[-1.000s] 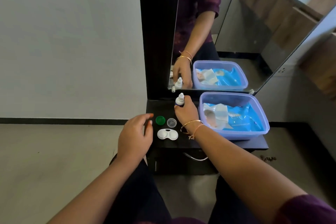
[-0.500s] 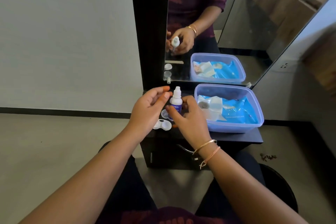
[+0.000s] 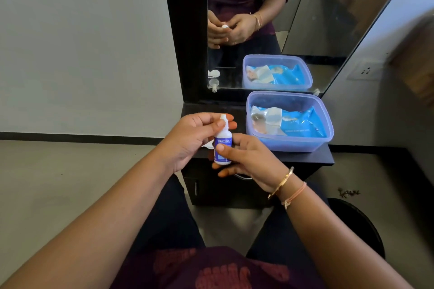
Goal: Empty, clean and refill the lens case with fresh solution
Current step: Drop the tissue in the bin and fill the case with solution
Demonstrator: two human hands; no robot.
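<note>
A small white solution bottle (image 3: 222, 145) with a blue label stands upright in the air above the front of the black dresser shelf (image 3: 305, 157). My right hand (image 3: 246, 159) grips its body, thumb on the label. My left hand (image 3: 195, 138) has its fingertips pinched on the bottle's white cap. Only a sliver of the white lens case (image 3: 207, 146) shows on the shelf behind my left hand. The loose caps are hidden by my hands.
A blue-tinted plastic tub (image 3: 290, 122) holding blue packets and wipes fills the right half of the shelf. A mirror (image 3: 281, 19) rises behind it and reflects my hands and the tub. A dark round stool (image 3: 359, 225) is low on the right.
My right hand lifted the bottle off the shelf and brought it toward me. My left hand rose from beside the lens case and closed its fingers on the cap.
</note>
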